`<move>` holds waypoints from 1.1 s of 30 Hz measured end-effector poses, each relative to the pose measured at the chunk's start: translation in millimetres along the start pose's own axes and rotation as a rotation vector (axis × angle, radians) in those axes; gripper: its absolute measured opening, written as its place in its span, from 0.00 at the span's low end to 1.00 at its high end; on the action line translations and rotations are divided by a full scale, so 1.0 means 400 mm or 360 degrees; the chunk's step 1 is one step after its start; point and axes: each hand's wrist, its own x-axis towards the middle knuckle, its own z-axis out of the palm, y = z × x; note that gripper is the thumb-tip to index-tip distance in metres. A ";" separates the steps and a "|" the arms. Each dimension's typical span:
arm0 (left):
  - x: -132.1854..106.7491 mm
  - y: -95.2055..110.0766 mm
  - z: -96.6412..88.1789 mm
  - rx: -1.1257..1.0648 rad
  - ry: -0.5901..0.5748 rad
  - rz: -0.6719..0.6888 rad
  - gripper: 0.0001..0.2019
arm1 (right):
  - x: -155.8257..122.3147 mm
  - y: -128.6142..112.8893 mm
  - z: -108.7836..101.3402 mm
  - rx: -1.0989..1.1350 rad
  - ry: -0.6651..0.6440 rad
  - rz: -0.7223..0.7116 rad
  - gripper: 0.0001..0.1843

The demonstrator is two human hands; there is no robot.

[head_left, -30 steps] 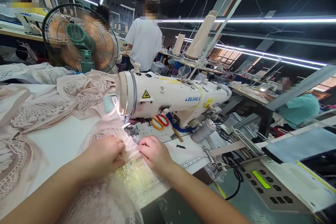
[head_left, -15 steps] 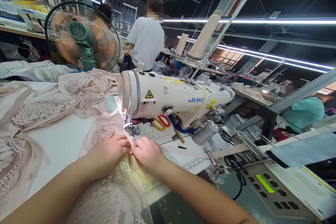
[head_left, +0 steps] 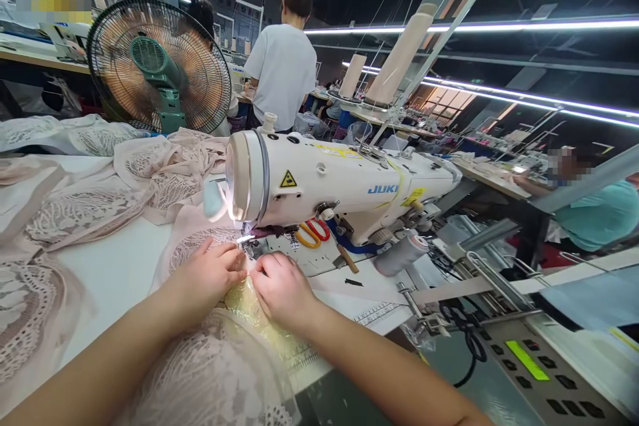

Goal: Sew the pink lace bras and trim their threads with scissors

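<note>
My left hand (head_left: 207, 276) and my right hand (head_left: 282, 289) lie side by side on a piece of pale pink lace fabric (head_left: 214, 373), just in front of the needle of a white JUKI sewing machine (head_left: 339, 183). Both hands have their fingers curled and pinch the lace edge close to the presser foot (head_left: 247, 243). The lace runs back over the table's front edge between my forearms. A lamp on the machine's head lights the spot under the needle.
More pink lace pieces (head_left: 84, 206) are heaped on the white table (head_left: 114, 266) at left. Orange and red scissors (head_left: 312, 233) lie under the machine arm. A fan (head_left: 157, 66) stands behind; a control panel (head_left: 529, 366) at right. Other people work beyond.
Both hands have slid the lace forward toward the needle and come closer together. My view has shifted slightly nearer the machine.
</note>
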 end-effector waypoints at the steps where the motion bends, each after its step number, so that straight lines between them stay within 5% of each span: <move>1: 0.000 -0.002 0.001 0.0040 0.0015 -0.0005 0.17 | -0.003 0.000 0.000 0.0011 0.0009 0.0010 0.06; 23: 0.012 -0.067 0.017 0.0272 0.0082 -0.0283 0.22 | -0.010 -0.001 0.003 0.0192 0.0049 0.0089 0.09; 26: 0.009 -0.069 0.007 0.0280 0.0220 -0.0341 0.20 | -0.013 0.005 -0.019 0.0398 0.0055 0.0164 0.10; 30: -0.003 -0.027 -0.046 -0.0086 0.0528 -0.0203 0.13 | -0.049 0.010 -0.083 0.0987 -0.0108 0.0442 0.15; 33: -0.010 0.030 -0.083 -0.0727 0.0273 -0.0052 0.16 | -0.093 -0.009 -0.127 0.1428 -0.0532 0.0531 0.15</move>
